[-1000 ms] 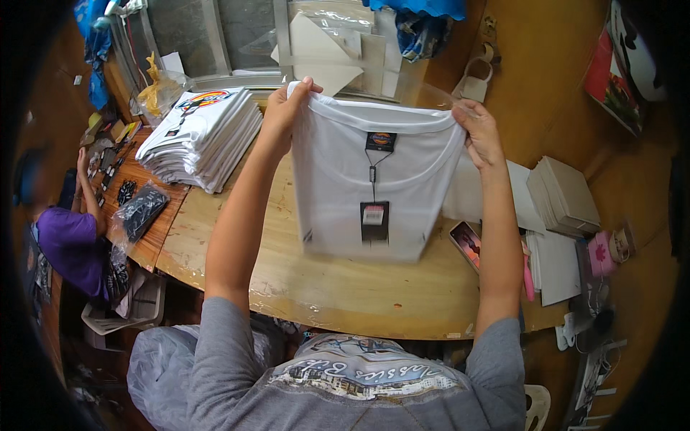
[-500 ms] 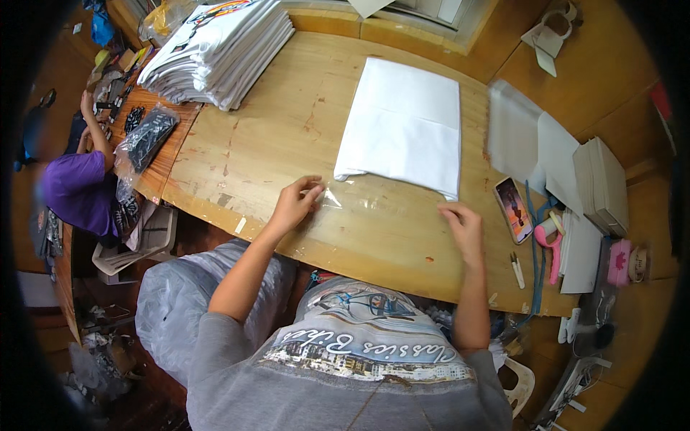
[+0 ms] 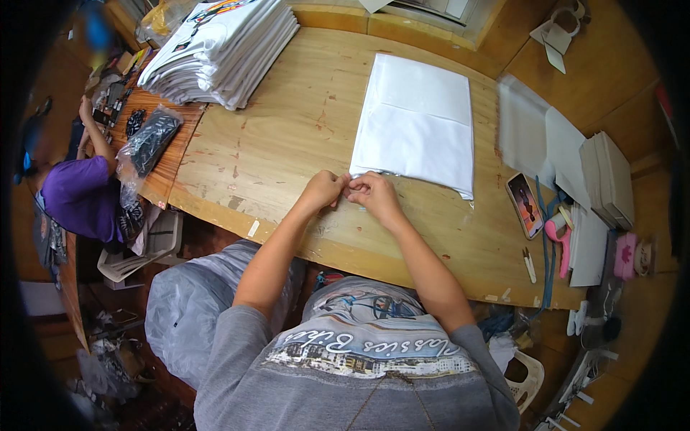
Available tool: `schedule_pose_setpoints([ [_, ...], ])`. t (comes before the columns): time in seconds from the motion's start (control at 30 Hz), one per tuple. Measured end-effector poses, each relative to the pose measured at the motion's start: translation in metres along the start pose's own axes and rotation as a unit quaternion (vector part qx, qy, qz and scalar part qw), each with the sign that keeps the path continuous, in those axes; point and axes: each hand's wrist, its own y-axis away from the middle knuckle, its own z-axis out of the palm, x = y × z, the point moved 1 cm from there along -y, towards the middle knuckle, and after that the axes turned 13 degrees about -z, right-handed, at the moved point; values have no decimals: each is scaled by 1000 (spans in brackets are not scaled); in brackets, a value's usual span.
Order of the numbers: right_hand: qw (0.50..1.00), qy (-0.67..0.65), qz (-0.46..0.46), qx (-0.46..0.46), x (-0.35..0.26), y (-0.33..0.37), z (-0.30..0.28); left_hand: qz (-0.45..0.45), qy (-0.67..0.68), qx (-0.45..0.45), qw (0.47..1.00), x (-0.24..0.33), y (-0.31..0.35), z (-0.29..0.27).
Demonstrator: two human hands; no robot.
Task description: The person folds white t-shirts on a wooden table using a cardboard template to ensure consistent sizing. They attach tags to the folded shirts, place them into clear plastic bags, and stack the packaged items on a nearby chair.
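Observation:
A folded white garment [image 3: 417,129] lies flat on the wooden table in front of me. It sits inside a clear plastic bag [image 3: 420,98], whose edges are hard to make out. At the bag's near left corner my left hand [image 3: 323,190] is closed, its fingers pinching the plastic. Right beside it, nearly touching, my right hand [image 3: 376,197] pinches the same near edge, fingers bent together. The bit of plastic between the fingertips is mostly hidden. The garment's near right corner is untouched.
A tall stack of white shirts [image 3: 223,57] stands at the back left. A phone [image 3: 525,205], tweezers [image 3: 529,266] and pink-handled scissors [image 3: 563,244] lie on the right. A person in purple [image 3: 83,194] sits at the left. A large plastic sack [image 3: 190,316] stands below the table edge.
My right hand has moved left from the near right corner to join my left hand, which has shifted slightly right. Both now pinch the plastic at the near left corner.

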Motion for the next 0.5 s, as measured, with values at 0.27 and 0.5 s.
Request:
schedule_pose_setpoints([
  [0.27,998,51,-21,-8,-1,0,10,-25,33,-40,998,-5,-3,-1],
  [0.5,981,148,-108,57,-5,36,-1,-35,-4,-55,998,7,4,0],
])
